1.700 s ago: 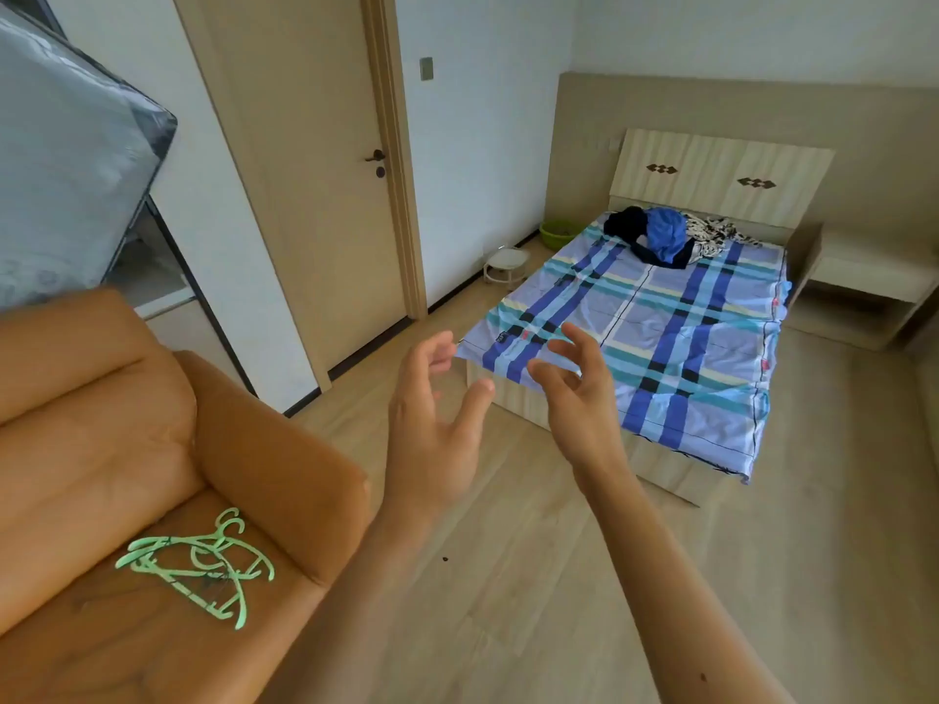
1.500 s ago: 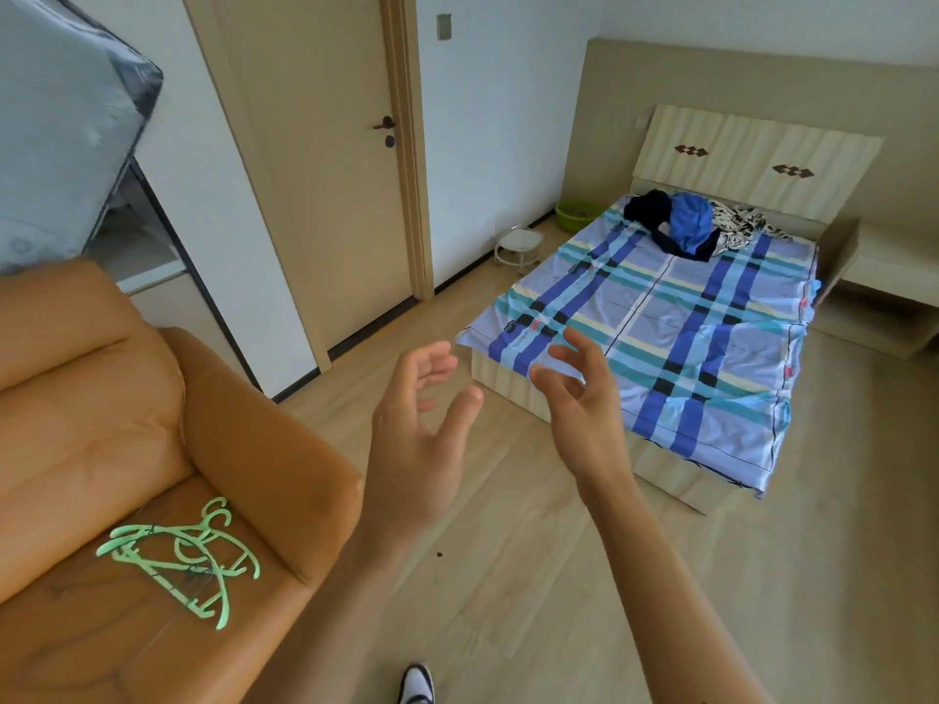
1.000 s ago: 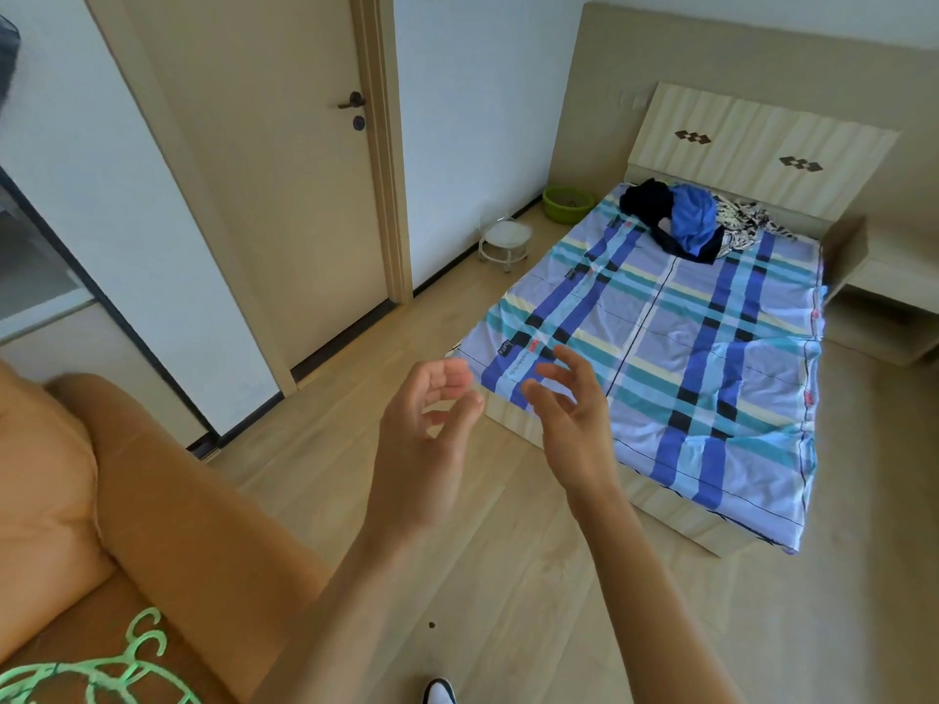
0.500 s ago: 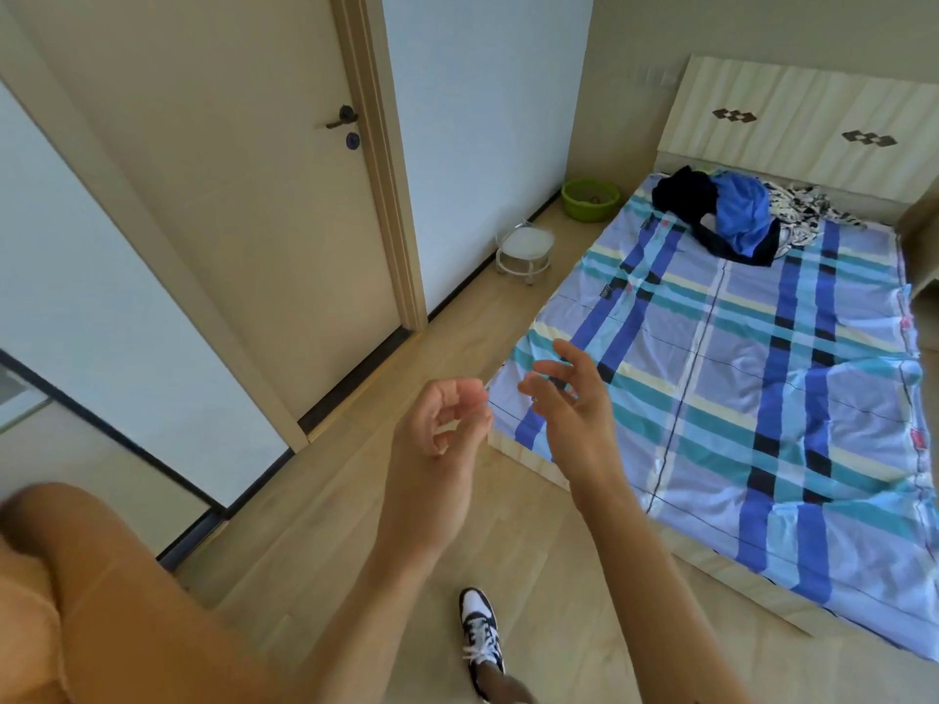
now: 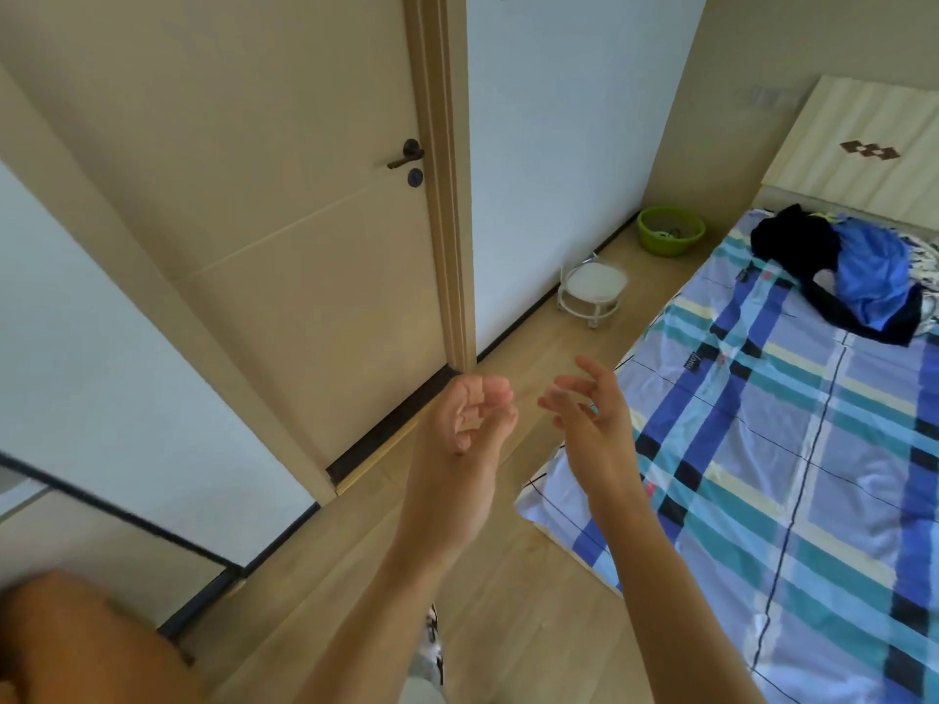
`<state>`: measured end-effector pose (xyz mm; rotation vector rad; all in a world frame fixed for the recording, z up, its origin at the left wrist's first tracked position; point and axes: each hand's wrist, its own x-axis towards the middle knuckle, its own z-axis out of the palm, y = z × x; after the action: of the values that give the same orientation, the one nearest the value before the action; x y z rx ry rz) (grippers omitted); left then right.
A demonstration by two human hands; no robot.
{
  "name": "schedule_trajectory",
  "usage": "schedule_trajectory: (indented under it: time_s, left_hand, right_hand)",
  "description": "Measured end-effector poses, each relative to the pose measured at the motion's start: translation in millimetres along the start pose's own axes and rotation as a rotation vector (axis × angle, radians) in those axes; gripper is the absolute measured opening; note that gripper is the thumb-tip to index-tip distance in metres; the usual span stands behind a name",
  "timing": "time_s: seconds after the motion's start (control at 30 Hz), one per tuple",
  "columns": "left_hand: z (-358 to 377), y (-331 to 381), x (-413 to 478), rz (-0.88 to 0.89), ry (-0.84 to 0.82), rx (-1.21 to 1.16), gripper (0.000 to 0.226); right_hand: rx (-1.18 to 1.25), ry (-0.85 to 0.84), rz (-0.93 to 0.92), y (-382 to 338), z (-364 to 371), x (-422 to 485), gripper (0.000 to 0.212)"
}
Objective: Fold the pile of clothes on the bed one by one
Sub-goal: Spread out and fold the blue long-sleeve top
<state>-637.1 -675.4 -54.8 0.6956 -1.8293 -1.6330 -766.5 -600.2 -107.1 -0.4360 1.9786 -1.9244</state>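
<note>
Through the head camera, my left hand (image 5: 465, 429) hung over the wooden floor (image 5: 508, 576) with its grip clenched, fingers curled in toward the thumb around nothing. My right hand (image 5: 594, 424) was just beside it, not touching, its grip released with the fingers spread and lightly bent, in front of the near corner of the bed (image 5: 762, 449). The pile of clothes (image 5: 838, 276), black and blue pieces, lay at the bed's far end by the headboard (image 5: 864, 144), well apart from both hands, and a green basin (image 5: 670, 231) and a white stool (image 5: 594, 289) stood on the floor past the closed door (image 5: 279, 221).
</note>
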Motion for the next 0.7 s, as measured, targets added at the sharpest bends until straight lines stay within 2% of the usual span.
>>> schedule_trajectory:
  time_s: [0.23, 0.4, 0.5, 0.7]
  left_hand:
    - [-13.9, -31.9, 160.4, 0.001, -0.127, -0.007, 0.020]
    - [-28.2, -29.4, 278.4, -0.008, -0.235, -0.027, 0.021]
    - [-25.1, -25.3, 340.4, -0.033, -0.299, -0.041, 0.018]
    - [-7.8, -26.6, 427.8, -0.025, -0.383, -0.037, 0.025]
  right_hand:
    - [0.011, 0.100, 0.040, 14.9, 64.7, 132.1, 0.046]
    - [0.000, 0.194, 0.048, 2.6, 108.4, 221.7, 0.047]
    - [-0.023, 0.250, 0.041, -3.8, 121.0, 268.1, 0.048]
    - [0.025, 0.376, 0.055, -13.1, 118.7, 355.8, 0.048]
